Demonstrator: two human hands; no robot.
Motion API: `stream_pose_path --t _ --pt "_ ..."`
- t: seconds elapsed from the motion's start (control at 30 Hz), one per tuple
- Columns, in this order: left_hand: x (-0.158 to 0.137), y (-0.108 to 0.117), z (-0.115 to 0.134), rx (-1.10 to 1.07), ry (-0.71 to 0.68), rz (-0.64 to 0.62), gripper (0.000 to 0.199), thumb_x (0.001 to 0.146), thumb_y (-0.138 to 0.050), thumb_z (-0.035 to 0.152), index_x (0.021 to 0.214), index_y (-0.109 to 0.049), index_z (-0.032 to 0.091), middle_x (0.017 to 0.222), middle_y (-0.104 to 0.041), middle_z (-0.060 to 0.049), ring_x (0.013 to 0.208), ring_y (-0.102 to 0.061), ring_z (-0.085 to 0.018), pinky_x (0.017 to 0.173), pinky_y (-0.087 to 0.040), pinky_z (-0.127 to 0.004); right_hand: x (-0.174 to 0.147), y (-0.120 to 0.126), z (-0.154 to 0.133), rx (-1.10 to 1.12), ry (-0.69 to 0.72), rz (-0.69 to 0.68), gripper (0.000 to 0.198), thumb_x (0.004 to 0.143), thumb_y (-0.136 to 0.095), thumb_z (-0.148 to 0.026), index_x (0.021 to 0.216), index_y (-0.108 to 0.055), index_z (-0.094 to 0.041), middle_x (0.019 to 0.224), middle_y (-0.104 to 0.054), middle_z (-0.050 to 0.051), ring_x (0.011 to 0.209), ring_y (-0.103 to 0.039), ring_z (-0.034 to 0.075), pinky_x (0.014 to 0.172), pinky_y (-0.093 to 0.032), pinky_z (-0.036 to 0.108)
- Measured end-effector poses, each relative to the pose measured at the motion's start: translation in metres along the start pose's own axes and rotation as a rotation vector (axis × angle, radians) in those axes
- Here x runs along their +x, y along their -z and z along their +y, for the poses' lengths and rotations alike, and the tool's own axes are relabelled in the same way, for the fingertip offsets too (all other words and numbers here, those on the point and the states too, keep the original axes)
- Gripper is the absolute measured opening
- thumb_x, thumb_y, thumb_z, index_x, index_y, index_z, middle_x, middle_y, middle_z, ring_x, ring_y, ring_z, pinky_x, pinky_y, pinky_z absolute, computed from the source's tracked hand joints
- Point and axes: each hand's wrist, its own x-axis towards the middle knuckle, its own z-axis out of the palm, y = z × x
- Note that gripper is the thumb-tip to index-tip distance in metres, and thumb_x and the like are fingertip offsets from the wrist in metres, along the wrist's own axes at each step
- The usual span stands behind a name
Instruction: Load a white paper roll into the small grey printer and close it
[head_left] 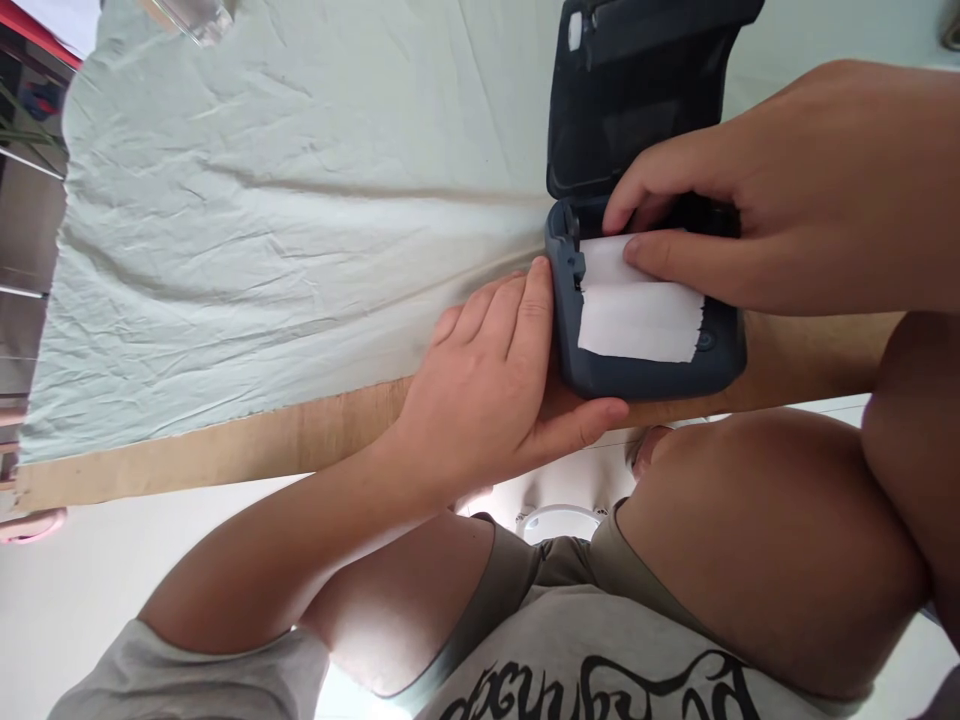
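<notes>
A small dark blue portable printer (652, 380) sits near the table's front edge with its black lid (637, 110) swung up and back. White paper (641, 320) with a jagged right end lies across its front, coming out of the compartment. My right hand (720, 220) reaches in from the right, its thumb pressed on the paper and its fingers down inside the compartment, pinching the paper roll, most of which is hidden. My left hand (495, 350) steadies the printer at its near left corner, with straight fingers along the left side and the thumb along the front edge.
A wrinkled pale green cloth (300, 220) covers most of the table, leaving a bare wooden edge (322, 425) in front. A clear plastic object (199, 15) stands at the back left. My legs (735, 540) are just below the edge.
</notes>
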Motion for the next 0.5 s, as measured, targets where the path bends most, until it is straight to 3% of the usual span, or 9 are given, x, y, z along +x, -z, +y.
stream_pose_path --t 0.1,0.23,0.4,0.5 --pt "0.000 0.000 0.000 -0.006 -0.001 0.006 0.114 0.102 -0.015 0.088 0.159 -0.041 -0.008 0.153 -0.060 -0.033 0.140 -0.060 -0.042 0.114 -0.048 -0.053 0.001 0.003 -0.004 0.028 0.049 0.012 0.048 0.092 -0.062 -0.071 0.122 -0.073 -0.035 0.070 -0.060 -0.001 0.073 -0.048 0.002 0.073 -0.027 0.031" --pt "-0.001 0.000 -0.001 -0.017 -0.003 -0.003 0.107 0.104 -0.020 0.085 0.160 -0.041 -0.004 0.156 -0.058 -0.032 0.142 -0.058 -0.043 0.116 -0.047 -0.055 0.004 -0.004 0.005 0.038 0.087 0.099 0.057 0.088 -0.057 -0.083 0.118 -0.072 -0.036 0.067 -0.057 -0.001 0.072 -0.048 0.002 0.072 -0.028 0.031" --pt "-0.001 0.000 -0.002 -0.019 -0.004 -0.010 0.106 0.104 -0.022 0.085 0.161 -0.040 -0.002 0.157 -0.057 -0.032 0.142 -0.057 -0.044 0.115 -0.048 -0.056 0.003 -0.019 0.023 0.228 0.283 0.258 0.102 0.074 -0.019 -0.111 0.112 -0.067 -0.029 0.069 -0.053 0.002 0.074 -0.048 0.003 0.077 -0.034 0.031" --pt "-0.001 0.000 -0.002 -0.004 -0.022 0.014 0.111 0.104 -0.020 0.086 0.159 -0.041 -0.008 0.155 -0.058 -0.034 0.141 -0.059 -0.044 0.115 -0.048 -0.055 -0.003 -0.022 0.021 0.232 0.297 0.324 0.093 0.083 -0.020 -0.105 0.116 -0.066 -0.031 0.073 -0.055 0.002 0.072 -0.042 0.003 0.080 -0.031 0.034"
